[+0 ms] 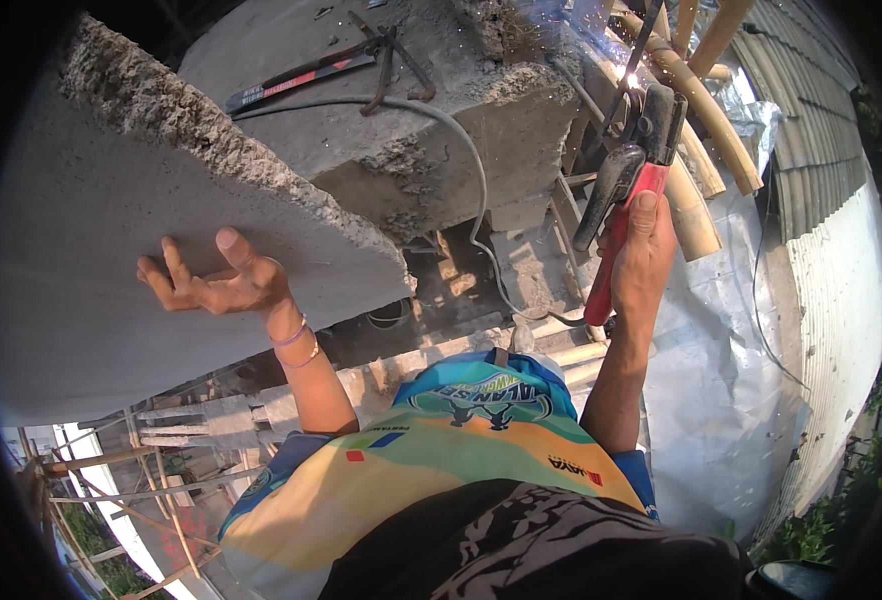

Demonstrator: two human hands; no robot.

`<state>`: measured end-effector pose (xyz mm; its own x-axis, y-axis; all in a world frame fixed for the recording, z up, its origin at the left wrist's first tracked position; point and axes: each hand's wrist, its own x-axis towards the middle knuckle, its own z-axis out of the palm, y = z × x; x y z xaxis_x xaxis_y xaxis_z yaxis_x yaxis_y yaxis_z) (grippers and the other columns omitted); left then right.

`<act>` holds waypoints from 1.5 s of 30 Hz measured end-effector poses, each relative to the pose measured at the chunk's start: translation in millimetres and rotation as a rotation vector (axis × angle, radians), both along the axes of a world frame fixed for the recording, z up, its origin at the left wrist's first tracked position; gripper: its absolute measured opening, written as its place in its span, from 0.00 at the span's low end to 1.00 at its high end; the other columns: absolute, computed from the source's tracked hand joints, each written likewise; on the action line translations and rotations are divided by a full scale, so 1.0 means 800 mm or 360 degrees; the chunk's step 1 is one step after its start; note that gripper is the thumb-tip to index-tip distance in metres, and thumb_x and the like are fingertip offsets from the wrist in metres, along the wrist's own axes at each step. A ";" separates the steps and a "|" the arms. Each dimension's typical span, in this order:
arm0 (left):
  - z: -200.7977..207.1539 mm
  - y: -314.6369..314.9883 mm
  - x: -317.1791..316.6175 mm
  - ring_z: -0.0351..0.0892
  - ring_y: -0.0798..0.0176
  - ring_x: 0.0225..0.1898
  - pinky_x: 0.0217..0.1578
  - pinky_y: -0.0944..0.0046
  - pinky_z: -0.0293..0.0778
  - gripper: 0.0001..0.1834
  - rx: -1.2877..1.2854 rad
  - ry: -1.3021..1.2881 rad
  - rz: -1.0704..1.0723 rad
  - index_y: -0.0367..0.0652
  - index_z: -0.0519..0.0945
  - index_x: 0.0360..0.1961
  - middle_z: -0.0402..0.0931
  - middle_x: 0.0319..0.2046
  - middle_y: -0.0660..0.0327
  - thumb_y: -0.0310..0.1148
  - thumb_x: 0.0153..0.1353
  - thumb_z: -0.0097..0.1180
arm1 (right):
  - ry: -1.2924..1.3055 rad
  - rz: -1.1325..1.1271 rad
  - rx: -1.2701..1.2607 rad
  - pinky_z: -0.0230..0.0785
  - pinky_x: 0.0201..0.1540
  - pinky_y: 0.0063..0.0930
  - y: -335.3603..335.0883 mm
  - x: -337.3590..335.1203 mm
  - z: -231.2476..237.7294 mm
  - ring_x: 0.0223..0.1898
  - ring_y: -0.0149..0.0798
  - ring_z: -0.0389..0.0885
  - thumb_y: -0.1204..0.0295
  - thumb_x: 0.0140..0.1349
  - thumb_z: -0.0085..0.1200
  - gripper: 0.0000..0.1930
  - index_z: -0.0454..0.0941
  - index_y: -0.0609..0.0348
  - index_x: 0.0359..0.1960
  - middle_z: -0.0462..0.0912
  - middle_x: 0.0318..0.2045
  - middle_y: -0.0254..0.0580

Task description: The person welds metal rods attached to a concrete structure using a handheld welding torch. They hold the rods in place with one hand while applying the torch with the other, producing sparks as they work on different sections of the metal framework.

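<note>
My right hand [643, 258] is wrapped round the red handle of a welding electrode holder [651, 175], whose head is black. A thin dark electrode rod [647, 38] slants up from its jaws. A bright glow and scattered sparks show beside it, near the edge of the concrete; the exact weld spot is lost in the glare. A grey cable [483, 200] runs from the handle's lower end, loops and crosses the concrete slab [311, 150]. On the left, my left hand [223, 280] is open with fingers spread and bent, held against or just before a smooth concrete wall [81, 250].
On the slab lie a black-and-red packet [306, 78] and bent rusty steel bars [389, 70]. Bamboo poles [696, 210] crowd the right, beside crumpled metal sheeting [711, 330] and a corrugated roof [806, 120]. Below gapes a deep drop with scaffolding [161, 490] at lower left.
</note>
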<state>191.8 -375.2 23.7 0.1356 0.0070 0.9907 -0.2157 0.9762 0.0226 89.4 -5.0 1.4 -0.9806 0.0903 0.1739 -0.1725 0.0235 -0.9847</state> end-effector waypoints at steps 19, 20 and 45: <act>0.024 0.034 -0.009 0.50 0.34 0.73 0.69 0.29 0.50 0.33 0.0207 -0.0077 -0.0138 0.39 0.78 0.55 0.58 0.65 0.39 0.53 0.58 0.65 | 0.0312 -0.0185 -0.0406 0.73 0.29 0.26 0.026 0.016 -0.083 0.24 0.33 0.76 0.38 0.74 0.34 0.35 0.71 0.63 0.49 0.76 0.29 0.41; 0.024 0.033 -0.012 0.50 0.34 0.73 0.69 0.28 0.50 0.33 0.0196 -0.0040 -0.0158 0.39 0.78 0.55 0.58 0.65 0.39 0.54 0.58 0.65 | 0.0324 -0.0102 -0.0340 0.73 0.28 0.26 0.021 0.021 -0.092 0.23 0.33 0.76 0.37 0.73 0.35 0.35 0.72 0.63 0.48 0.76 0.29 0.41; 0.004 0.019 0.003 0.57 0.33 0.71 0.69 0.22 0.52 0.22 0.0202 -0.0197 0.0037 0.60 0.81 0.42 0.73 0.57 0.56 0.59 0.69 0.38 | 0.0176 0.0443 -0.0359 0.70 0.34 0.24 -0.131 -0.058 -0.093 0.32 0.29 0.77 0.35 0.71 0.40 0.37 0.73 0.63 0.53 0.80 0.36 0.37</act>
<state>194.4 -360.4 26.9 0.0138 -0.1177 0.9930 -0.2472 0.9618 0.1174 42.6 -109.9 -73.0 -0.9494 -0.1289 0.2866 -0.2476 -0.2544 -0.9348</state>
